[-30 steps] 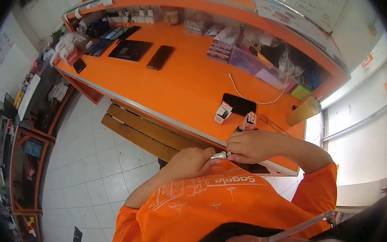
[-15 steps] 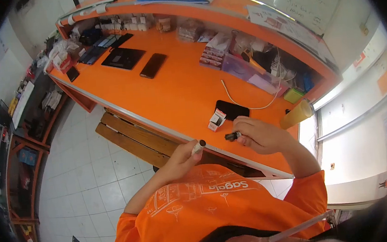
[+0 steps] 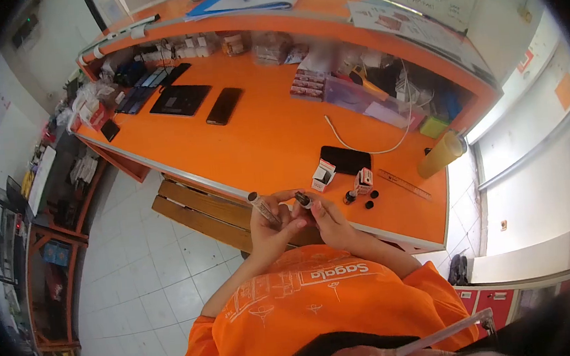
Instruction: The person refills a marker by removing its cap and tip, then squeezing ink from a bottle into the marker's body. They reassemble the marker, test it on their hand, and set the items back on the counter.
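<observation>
Just off the front edge of the orange desk, my left hand is closed round a pale cylindrical tube with a dark open-looking end pointing up and left. My right hand pinches a small dark piece, close beside the tube. The fingers of both hands meet or nearly meet. On the desk beyond them stand an opened small white box and a red and white box. A small dark bottle and small black caps are beside the second box.
A black phone lies behind the boxes, near a white cable and a ruler. A yellow tumbler stands at the right. Farther left are a dark phone and a black laptop-like device. A wooden bench sits below the desk edge.
My right hand has moved left and down from above the desk to my left hand, bringing the dark piece. The red and white box, bottle and caps are now uncovered. The view has shifted slightly.
</observation>
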The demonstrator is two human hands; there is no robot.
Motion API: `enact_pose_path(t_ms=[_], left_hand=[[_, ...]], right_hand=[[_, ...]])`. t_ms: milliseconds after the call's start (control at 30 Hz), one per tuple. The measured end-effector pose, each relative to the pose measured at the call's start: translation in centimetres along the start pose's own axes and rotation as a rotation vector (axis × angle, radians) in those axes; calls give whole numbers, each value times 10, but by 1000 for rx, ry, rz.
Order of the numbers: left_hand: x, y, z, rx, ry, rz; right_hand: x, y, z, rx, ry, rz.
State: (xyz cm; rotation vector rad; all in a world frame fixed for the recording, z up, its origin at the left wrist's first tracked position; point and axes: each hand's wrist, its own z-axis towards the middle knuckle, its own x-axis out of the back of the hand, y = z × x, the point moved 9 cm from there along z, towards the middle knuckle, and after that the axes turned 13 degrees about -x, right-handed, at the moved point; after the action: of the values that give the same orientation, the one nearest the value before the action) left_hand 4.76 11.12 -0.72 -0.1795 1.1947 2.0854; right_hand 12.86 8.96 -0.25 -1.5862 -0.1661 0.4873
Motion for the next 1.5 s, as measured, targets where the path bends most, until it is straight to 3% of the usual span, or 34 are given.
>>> enact_pose_path(t_ms=[67, 300, 367, 500, 567, 667, 1100, 1200, 1267, 1500], left_hand=[[-4, 4, 1, 2, 79, -49], [10, 11, -11, 39, -8, 105], [11, 13, -13, 54, -67, 95], [11, 20, -14, 114, -28, 109], [11, 18, -17, 201, -51, 70], [10, 19, -18, 167, -147, 99], [9, 19, -14, 188, -130, -3], [26, 15, -9, 94, -126, 102], [57, -3, -12, 139, -3, 276], [79, -32, -16, 224, 99, 245]], right_hand=[[-3, 1, -1, 88, 77, -120], [-15, 12, -8, 78, 100, -102], [-24, 18, -8, 7, -16, -171], [-22, 32, -10, -45, 7, -209], [-25, 23, -11, 162, 3, -332], [-25, 29, -13, 148, -12, -369], [-24, 19, -21, 203, 48, -437], [0, 25, -24, 139, 165, -387], [37, 49, -27, 50, 414, -455], [95, 88, -50, -55, 680, -468]])
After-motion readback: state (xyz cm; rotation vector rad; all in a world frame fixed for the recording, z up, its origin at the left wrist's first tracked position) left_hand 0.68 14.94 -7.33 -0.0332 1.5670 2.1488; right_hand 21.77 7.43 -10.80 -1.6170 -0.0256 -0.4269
